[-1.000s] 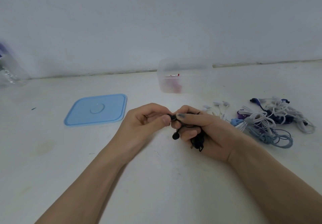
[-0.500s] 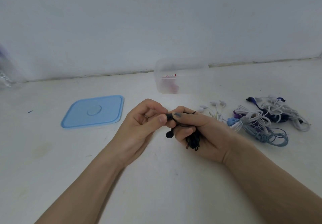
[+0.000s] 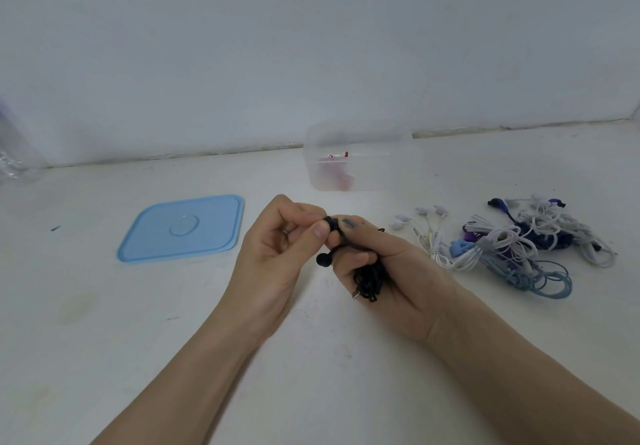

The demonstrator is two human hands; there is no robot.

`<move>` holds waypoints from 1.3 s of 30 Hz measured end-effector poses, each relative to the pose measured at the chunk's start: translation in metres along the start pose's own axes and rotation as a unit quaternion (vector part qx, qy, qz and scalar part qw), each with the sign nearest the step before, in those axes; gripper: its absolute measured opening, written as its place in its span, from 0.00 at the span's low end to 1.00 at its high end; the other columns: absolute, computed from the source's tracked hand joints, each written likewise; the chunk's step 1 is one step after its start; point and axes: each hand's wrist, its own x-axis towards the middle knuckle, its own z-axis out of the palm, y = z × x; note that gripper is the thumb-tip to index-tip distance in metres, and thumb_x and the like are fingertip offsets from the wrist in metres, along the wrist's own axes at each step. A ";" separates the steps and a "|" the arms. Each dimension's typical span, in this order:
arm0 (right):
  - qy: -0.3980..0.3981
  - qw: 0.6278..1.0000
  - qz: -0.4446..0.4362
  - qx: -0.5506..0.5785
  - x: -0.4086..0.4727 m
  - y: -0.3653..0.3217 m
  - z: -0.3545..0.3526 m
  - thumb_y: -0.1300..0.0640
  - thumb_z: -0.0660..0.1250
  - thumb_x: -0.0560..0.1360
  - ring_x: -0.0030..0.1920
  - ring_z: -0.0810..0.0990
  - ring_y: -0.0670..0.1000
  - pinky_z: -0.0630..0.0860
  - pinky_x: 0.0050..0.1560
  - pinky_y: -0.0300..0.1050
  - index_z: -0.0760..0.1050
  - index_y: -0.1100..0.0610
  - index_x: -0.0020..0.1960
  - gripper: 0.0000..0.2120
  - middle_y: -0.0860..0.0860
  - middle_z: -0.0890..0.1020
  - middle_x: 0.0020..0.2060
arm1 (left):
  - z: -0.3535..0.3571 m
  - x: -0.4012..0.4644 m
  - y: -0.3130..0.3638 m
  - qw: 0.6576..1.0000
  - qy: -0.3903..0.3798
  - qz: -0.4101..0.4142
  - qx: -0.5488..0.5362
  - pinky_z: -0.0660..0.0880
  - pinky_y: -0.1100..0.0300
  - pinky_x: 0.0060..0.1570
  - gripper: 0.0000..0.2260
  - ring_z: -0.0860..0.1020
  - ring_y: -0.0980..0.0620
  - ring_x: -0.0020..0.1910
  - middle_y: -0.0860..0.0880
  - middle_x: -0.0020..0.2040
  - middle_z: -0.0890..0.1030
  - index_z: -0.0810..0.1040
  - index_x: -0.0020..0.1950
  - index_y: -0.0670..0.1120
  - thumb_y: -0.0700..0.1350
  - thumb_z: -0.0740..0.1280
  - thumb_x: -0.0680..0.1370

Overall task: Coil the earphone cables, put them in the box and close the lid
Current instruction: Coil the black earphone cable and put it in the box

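The counter (image 3: 104,340) is a white, lightly scuffed surface that meets a pale wall (image 3: 311,46) at the rear.

The blue lid (image 3: 181,228) lies flat on the counter, left of the hands and well apart from the box. It is rectangular with rounded corners and a raised disc at its centre.

The box (image 3: 362,155) is translucent and stands open near the wall, behind the hands. A red item shows through its front wall; its exact form cannot be told.

The earphone pile (image 3: 512,240) lies on the counter to the right of the hands. It contains white, purple, dark blue and light blue cables, tangled together, with white earbuds spread at its left edge and light blue loops at its near edge.

The right hand (image 3: 391,271) is raised just above the counter. Its grip is clenched around the black earphone cable (image 3: 369,280): the fingers curl round the bunched coil, which protrudes below the palm, and the thumb presses the cable at the top.

The left hand (image 3: 277,254) meets the right hand fingertip to fingertip. Its grip is a pinch of thumb and forefinger on the upper end of the same black cable. A ring shows on one finger.

One black earbud (image 3: 323,259) hangs free between the two hands.
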 end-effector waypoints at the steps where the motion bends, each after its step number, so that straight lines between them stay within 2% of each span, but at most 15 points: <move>1: 0.001 1.000 -0.003 0.007 0.001 0.001 0.000 0.70 0.80 0.59 0.31 0.67 0.44 0.73 0.30 0.33 0.79 0.67 0.47 0.18 0.61 0.79 0.37 | 0.001 0.000 -0.001 1.000 0.004 0.001 0.002 0.76 0.60 0.49 0.06 0.80 0.52 0.43 0.49 0.42 0.80 0.76 0.40 0.51 0.43 0.70 0.75; 3: 0.003 1.000 -0.007 0.024 0.001 0.002 0.000 0.70 0.79 0.61 0.32 0.67 0.44 0.74 0.30 0.34 0.78 0.66 0.49 0.19 0.60 0.78 0.38 | 0.002 0.001 -0.002 1.000 0.011 0.000 0.010 0.76 0.61 0.47 0.06 0.80 0.52 0.43 0.49 0.41 0.80 0.76 0.39 0.51 0.44 0.70 0.75; 5: 0.018 0.999 -0.016 0.027 0.001 0.004 0.002 0.69 0.75 0.66 0.30 0.68 0.44 0.74 0.30 0.34 0.77 0.65 0.49 0.13 0.58 0.78 0.37 | 0.005 0.002 -0.001 1.000 0.022 -0.006 0.015 0.76 0.59 0.47 0.05 0.79 0.51 0.44 0.48 0.41 0.80 0.76 0.39 0.51 0.45 0.70 0.74; 7: 0.045 0.998 -0.030 0.016 0.000 0.006 0.005 0.67 0.69 0.71 0.29 0.68 0.43 0.73 0.30 0.33 0.77 0.64 0.49 0.07 0.57 0.78 0.35 | 0.006 0.002 -0.002 0.999 0.033 -0.014 0.017 0.75 0.53 0.49 0.05 0.79 0.49 0.45 0.48 0.41 0.80 0.76 0.40 0.51 0.46 0.70 0.74; 10: 0.072 0.996 -0.053 -0.004 0.001 0.007 0.007 0.66 0.68 0.71 0.29 0.68 0.43 0.73 0.31 0.32 0.77 0.64 0.48 0.06 0.56 0.78 0.34 | 0.009 0.003 -0.003 0.998 0.050 -0.018 0.033 0.73 0.46 0.51 0.04 0.78 0.46 0.45 0.47 0.39 0.80 0.77 0.43 0.49 0.44 0.70 0.77; 12: 0.092 0.993 -0.070 -0.016 0.003 0.007 0.006 0.66 0.69 0.70 0.30 0.68 0.44 0.73 0.31 0.33 0.75 0.63 0.49 0.08 0.56 0.79 0.34 | 0.010 0.004 -0.005 0.996 0.064 -0.020 0.056 0.75 0.48 0.50 0.03 0.80 0.48 0.44 0.47 0.38 0.81 0.77 0.47 0.47 0.40 0.69 0.79; 15: 0.113 0.989 -0.088 -0.037 0.005 0.007 0.005 0.66 0.69 0.69 0.29 0.68 0.44 0.73 0.32 0.33 0.75 0.62 0.50 0.10 0.56 0.80 0.34 | 0.010 0.007 -0.006 0.994 0.079 -0.033 0.075 0.77 0.56 0.49 0.04 0.81 0.50 0.43 0.47 0.38 0.82 0.76 0.48 0.45 0.37 0.68 0.81; 18: 0.109 0.988 -0.093 -0.048 0.004 0.006 0.005 0.66 0.70 0.68 0.28 0.68 0.44 0.73 0.31 0.33 0.76 0.63 0.47 0.08 0.56 0.79 0.34 | 0.010 0.007 -0.005 0.995 0.068 -0.069 0.008 0.78 0.56 0.48 0.03 0.81 0.44 0.45 0.44 0.40 0.81 0.76 0.46 0.44 0.39 0.69 0.78; 23: 0.093 0.990 -0.082 -0.061 0.002 0.006 0.007 0.66 0.69 0.70 0.29 0.67 0.44 0.74 0.31 0.33 0.77 0.63 0.43 0.03 0.56 0.78 0.34 | 0.008 0.007 0.001 0.984 0.040 -0.132 -0.116 0.80 0.58 0.42 0.08 0.82 0.38 0.38 0.40 0.40 0.78 0.74 0.40 0.44 0.37 0.68 0.78; 26: 0.087 0.991 -0.065 -0.074 0.000 0.005 0.008 0.66 0.69 0.69 0.28 0.67 0.44 0.76 0.32 0.34 0.76 0.64 0.44 0.04 0.56 0.78 0.34 | 0.010 0.006 0.009 0.978 0.028 -0.153 -0.138 0.80 0.61 0.40 0.07 0.83 0.44 0.35 0.40 0.40 0.78 0.72 0.40 0.43 0.38 0.65 0.78; 30: 0.076 0.993 -0.054 -0.075 -0.001 0.005 0.009 0.66 0.69 0.70 0.29 0.67 0.44 0.77 0.34 0.34 0.76 0.64 0.46 0.05 0.57 0.78 0.34 | 0.009 0.005 0.014 0.972 0.020 -0.160 -0.168 0.81 0.62 0.38 0.08 0.83 0.49 0.34 0.38 0.44 0.78 0.75 0.37 0.44 0.37 0.65 0.76; 35: 0.058 0.996 -0.038 -0.058 -0.001 0.006 0.010 0.66 0.67 0.72 0.32 0.68 0.44 0.75 0.34 0.33 0.79 0.65 0.47 0.05 0.57 0.78 0.37 | 0.010 0.004 0.012 0.969 0.011 -0.161 -0.186 0.82 0.59 0.42 0.10 0.82 0.50 0.34 0.39 0.46 0.76 0.76 0.37 0.44 0.36 0.64 0.77; 37: 0.058 0.997 -0.034 -0.035 -0.001 0.005 0.010 0.66 0.67 0.72 0.35 0.67 0.44 0.75 0.33 0.32 0.79 0.66 0.48 0.06 0.57 0.79 0.36 | 0.010 0.004 0.010 0.973 0.003 -0.150 -0.178 0.82 0.54 0.48 0.09 0.82 0.50 0.35 0.40 0.44 0.76 0.77 0.39 0.45 0.36 0.66 0.79; 39: 0.053 0.998 -0.027 -0.013 -0.002 0.005 0.012 0.66 0.66 0.73 0.36 0.68 0.44 0.75 0.34 0.32 0.79 0.66 0.50 0.07 0.57 0.79 0.36 | 0.012 0.004 0.009 0.974 0.000 -0.143 -0.174 0.75 0.45 0.57 0.06 0.82 0.49 0.35 0.43 0.40 0.76 0.77 0.43 0.45 0.36 0.65 0.78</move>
